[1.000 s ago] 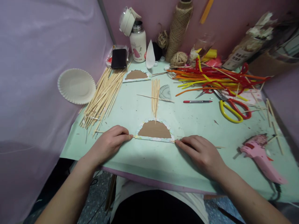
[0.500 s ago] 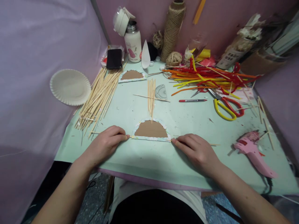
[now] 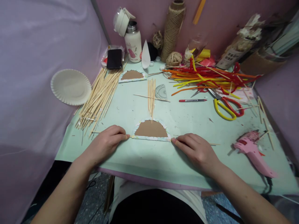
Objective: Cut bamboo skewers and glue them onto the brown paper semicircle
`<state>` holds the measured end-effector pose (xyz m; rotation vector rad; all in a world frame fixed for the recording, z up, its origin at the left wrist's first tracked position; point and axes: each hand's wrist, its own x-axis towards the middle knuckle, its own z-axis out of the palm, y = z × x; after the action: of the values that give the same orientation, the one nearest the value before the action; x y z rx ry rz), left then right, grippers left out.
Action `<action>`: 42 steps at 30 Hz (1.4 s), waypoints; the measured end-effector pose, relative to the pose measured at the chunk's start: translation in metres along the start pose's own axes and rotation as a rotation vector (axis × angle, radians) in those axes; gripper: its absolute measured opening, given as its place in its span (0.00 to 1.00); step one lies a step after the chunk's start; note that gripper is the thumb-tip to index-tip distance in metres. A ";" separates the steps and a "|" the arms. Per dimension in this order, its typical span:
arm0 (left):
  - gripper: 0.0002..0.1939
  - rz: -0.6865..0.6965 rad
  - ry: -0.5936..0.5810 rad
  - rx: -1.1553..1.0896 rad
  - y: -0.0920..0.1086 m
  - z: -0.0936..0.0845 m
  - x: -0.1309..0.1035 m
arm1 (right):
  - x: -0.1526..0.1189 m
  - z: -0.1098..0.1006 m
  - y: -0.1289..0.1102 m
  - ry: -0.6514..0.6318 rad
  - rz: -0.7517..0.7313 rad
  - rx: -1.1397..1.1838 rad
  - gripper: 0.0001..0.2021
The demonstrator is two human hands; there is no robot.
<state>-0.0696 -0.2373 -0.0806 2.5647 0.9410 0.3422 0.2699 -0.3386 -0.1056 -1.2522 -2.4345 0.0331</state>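
A half-round brown cardboard piece [image 3: 151,129] with a pale patterned edging lies flat near the table's front, its straight side toward me. Thin wooden sticks stick out beyond both ends of that straight side. My left hand [image 3: 112,139] is closed, its fingertips pinching the stick at the left corner. At the right corner, my right hand [image 3: 195,150] pinches the stick end, and more stick shows beyond that hand. A narrow bundle of sticks [image 3: 151,93] points down to the top of the curved edge, with one stick lying crosswise under or over it.
Many loose sticks [image 3: 101,96] and a paper plate [image 3: 71,87] are at the left. A second half-round piece [image 3: 132,75], phone [image 3: 114,59] and bottle [image 3: 133,45] sit behind. Rightward are a protractor [image 3: 161,92], pen [image 3: 192,100], scissors [image 3: 224,109], pipe cleaners [image 3: 210,76] and pink glue gun [image 3: 253,152].
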 end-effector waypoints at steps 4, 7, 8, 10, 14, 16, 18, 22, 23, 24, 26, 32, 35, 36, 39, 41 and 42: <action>0.14 -0.003 -0.012 -0.004 0.000 0.000 0.000 | 0.000 0.000 0.000 -0.004 0.003 -0.004 0.15; 0.14 -0.003 -0.012 -0.002 0.000 0.000 -0.001 | 0.001 0.000 0.000 0.002 0.000 -0.003 0.14; 0.14 -0.006 -0.012 -0.001 0.000 0.000 -0.001 | 0.001 0.000 0.000 0.002 0.000 -0.003 0.14; 0.14 -0.005 -0.012 0.001 -0.001 0.001 -0.001 | 0.001 0.000 -0.001 0.001 -0.001 0.001 0.14; 0.14 0.017 -0.001 0.013 -0.002 0.002 -0.001 | 0.001 0.000 0.000 0.008 -0.008 0.010 0.14; 0.14 0.017 0.005 0.020 -0.002 0.002 -0.001 | 0.000 0.000 0.000 0.014 -0.013 0.009 0.13; 0.14 0.016 0.003 0.025 -0.002 0.002 -0.001 | 0.000 0.000 0.000 0.015 -0.014 0.007 0.13; 0.14 0.033 0.009 0.028 0.000 0.000 0.001 | 0.000 0.000 0.000 0.003 -0.008 0.009 0.14; 0.14 0.033 0.011 0.029 0.000 0.000 0.001 | 0.000 0.000 0.000 0.002 -0.008 0.011 0.14; 0.14 0.033 0.010 0.031 0.000 0.000 0.001 | 0.000 0.000 0.000 0.003 -0.009 0.013 0.14; 0.14 0.030 0.003 0.037 0.001 -0.001 0.001 | 0.001 -0.001 -0.001 0.010 -0.013 0.016 0.13; 0.13 0.028 0.002 0.032 0.000 0.000 0.001 | 0.002 -0.002 -0.001 0.010 -0.011 0.014 0.13; 0.14 0.038 0.002 0.035 -0.001 0.000 0.001 | 0.002 0.000 0.000 0.011 -0.008 0.011 0.14; 0.14 0.044 0.003 0.035 -0.002 0.000 0.001 | 0.002 0.000 0.000 0.010 -0.008 0.012 0.14; 0.15 0.063 -0.002 0.031 -0.002 -0.001 0.002 | 0.001 0.001 0.000 0.003 -0.012 0.016 0.14; 0.14 0.065 -0.006 0.033 -0.001 -0.001 0.002 | 0.001 0.001 0.001 0.003 -0.008 0.015 0.14; 0.14 0.064 -0.007 0.036 -0.001 -0.001 0.003 | 0.001 0.001 0.001 0.004 -0.004 0.014 0.14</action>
<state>-0.0685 -0.2347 -0.0793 2.6314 0.8718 0.3375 0.2695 -0.3376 -0.1066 -1.2399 -2.4289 0.0464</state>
